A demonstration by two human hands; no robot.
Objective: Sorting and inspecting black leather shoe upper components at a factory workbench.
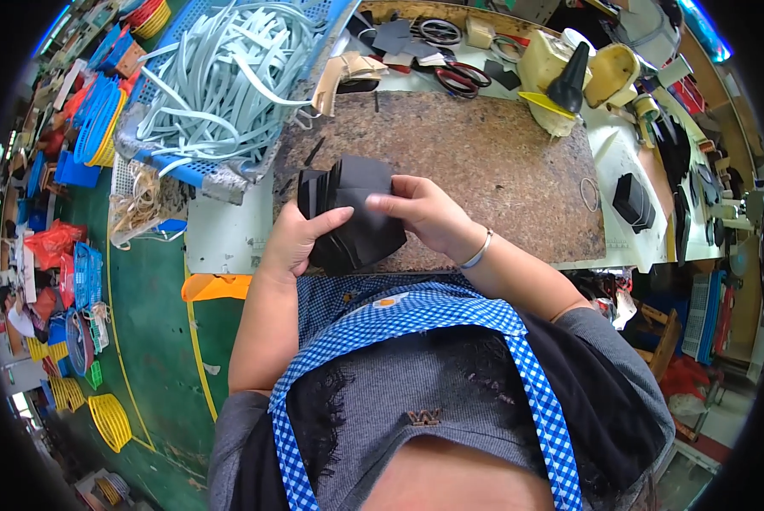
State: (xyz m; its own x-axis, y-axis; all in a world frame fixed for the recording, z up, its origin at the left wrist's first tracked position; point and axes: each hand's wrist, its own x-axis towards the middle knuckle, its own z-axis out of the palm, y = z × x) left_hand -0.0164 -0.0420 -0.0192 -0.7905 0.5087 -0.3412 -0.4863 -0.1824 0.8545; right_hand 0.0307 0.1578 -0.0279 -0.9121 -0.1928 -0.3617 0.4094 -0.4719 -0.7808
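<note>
A thick stack of black flat pieces [366, 223], leather-like with squarish edges, is held up between both hands over the near edge of the brown work board [501, 170]. My left hand [295, 238] grips the stack's left side, its thumb lying across the front. From the right, my right hand [424, 213] clasps the stack's other edge, thumb on the face and fingers behind. The pieces fan slightly apart at the left and bottom. Fingers behind the stack are hidden.
A blue basket [156, 81] heaped with pale blue strips [228, 81] stands at the far left. Red-handled scissors [463, 78] lie beyond the board. A yellow container with a black-handled tool [569, 81] stands at its far right corner. A banded black bundle [633, 203] sits to the right.
</note>
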